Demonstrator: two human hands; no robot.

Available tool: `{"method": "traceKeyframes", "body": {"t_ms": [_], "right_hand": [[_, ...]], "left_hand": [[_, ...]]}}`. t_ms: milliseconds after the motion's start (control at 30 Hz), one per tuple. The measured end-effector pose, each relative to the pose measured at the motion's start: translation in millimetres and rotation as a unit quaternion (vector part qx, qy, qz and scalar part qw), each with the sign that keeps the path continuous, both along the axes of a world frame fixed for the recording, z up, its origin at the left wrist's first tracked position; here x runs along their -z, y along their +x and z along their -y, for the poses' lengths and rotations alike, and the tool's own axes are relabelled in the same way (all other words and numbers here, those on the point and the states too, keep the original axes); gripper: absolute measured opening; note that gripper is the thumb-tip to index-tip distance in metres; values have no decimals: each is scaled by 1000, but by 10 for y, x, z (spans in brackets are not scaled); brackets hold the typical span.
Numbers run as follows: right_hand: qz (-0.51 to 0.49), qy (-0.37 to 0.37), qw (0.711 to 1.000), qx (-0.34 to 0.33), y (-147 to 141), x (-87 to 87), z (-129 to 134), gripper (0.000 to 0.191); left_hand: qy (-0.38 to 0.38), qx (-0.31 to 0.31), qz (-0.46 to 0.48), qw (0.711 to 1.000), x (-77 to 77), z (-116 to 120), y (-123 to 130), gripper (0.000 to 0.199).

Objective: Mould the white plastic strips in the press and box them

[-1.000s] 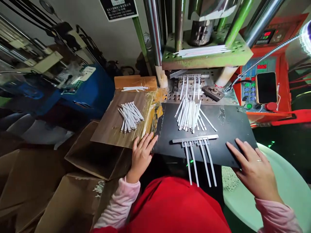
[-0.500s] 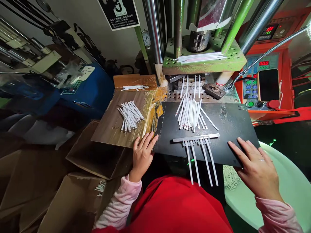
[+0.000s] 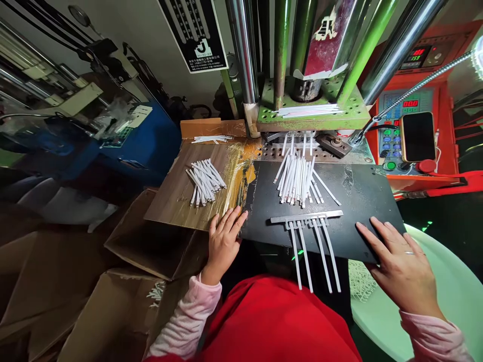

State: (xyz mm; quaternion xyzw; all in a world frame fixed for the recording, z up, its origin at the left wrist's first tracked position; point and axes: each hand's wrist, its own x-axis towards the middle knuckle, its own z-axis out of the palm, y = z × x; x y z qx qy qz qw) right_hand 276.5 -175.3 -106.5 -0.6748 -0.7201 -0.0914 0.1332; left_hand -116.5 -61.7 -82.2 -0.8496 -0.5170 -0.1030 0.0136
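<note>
Dim workshop space lies at the far left, with a blue machine cabinet (image 3: 147,133) standing behind two cardboard boxes (image 3: 86,322); some short white pieces (image 3: 156,291) show inside the nearer box. Next comes a wood-grain board (image 3: 169,201), carrying a crisscrossed pile of white strips (image 3: 206,181) and, at its back by a cardboard flap (image 3: 202,129), a smaller bundle of strips (image 3: 212,139).

At the near edge, beside the taped seam (image 3: 238,186), the left hand (image 3: 225,244) rests palm down, its fingers extended and loosely parted. To its right stretches a black board (image 3: 260,196). On that, a fanned heap of white strips (image 3: 296,178) lies toward the press; nearer the person, a slim bar (image 3: 305,217) holds four white strips (image 3: 307,256) that overhang the edge.

Above and behind, a green press platen (image 3: 313,120) bears another bundle of white strips (image 3: 309,110), while more strip ends protrude from beneath it. A metal clamp (image 3: 334,143) sits just beside them.

The right hand (image 3: 405,269), wearing a ring, lies flat with straight fingers on the black board's right corner, above a pale green basin (image 3: 453,291) containing thin white pieces (image 3: 360,281). Farther back, a smartphone (image 3: 418,137) leans against an orange control panel (image 3: 443,125).
</note>
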Motion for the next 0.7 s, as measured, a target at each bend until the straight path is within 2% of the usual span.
{"method": "traceKeyframes", "body": {"t_ms": [133, 267, 367, 467, 567, 700], "right_hand": [[-68, -17, 996, -55, 109, -72, 32, 61], [-187, -17, 977, -97, 109, -219, -118, 50], [-195, -4, 970, -144, -31, -242, -402, 44], [-192, 1, 964, -185, -204, -199, -667, 37], [-190, -2, 964, -188, -336, -178, -763, 32], [-243, -19, 948, -206, -517, -224, -733, 27]], "left_hand": [[-59, 13, 10, 998, -198, 40, 24, 67], [-99, 60, 93, 989, -367, -17, 232, 57], [-117, 103, 156, 975, -354, -150, 512, 38], [-123, 118, 155, 973, -302, -296, 715, 15], [-142, 127, 155, 969, -327, -410, 701, 8], [-231, 194, 142, 943, -481, -516, 548, 11]]}}
